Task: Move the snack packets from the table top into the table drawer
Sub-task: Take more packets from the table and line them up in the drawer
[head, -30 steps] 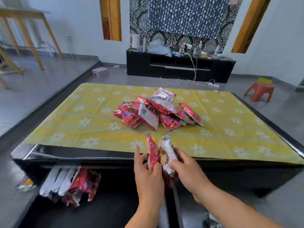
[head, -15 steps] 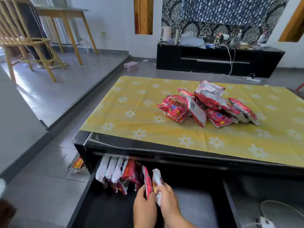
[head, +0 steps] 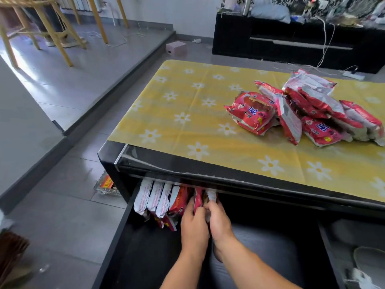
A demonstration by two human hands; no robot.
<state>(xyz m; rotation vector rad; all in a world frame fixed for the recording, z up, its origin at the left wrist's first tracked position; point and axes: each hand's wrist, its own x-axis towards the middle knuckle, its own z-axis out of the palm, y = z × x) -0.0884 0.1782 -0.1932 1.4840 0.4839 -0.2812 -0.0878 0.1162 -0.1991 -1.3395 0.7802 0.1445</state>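
Drawer (head: 129, 243) is pulled open beneath the surface (head: 145, 159). A row of packets (head: 158, 199) is stood on edge at its back left, white backs outward. Two packets (head: 203, 198) are held upright just right of the row, touching it. Left hand (head: 194, 224) is closed on the red one; right hand (head: 218, 221) is closed on the pale one. A pile (head: 302, 113) lies on the yellow cloth (head: 187, 113), well apart from the drawer.
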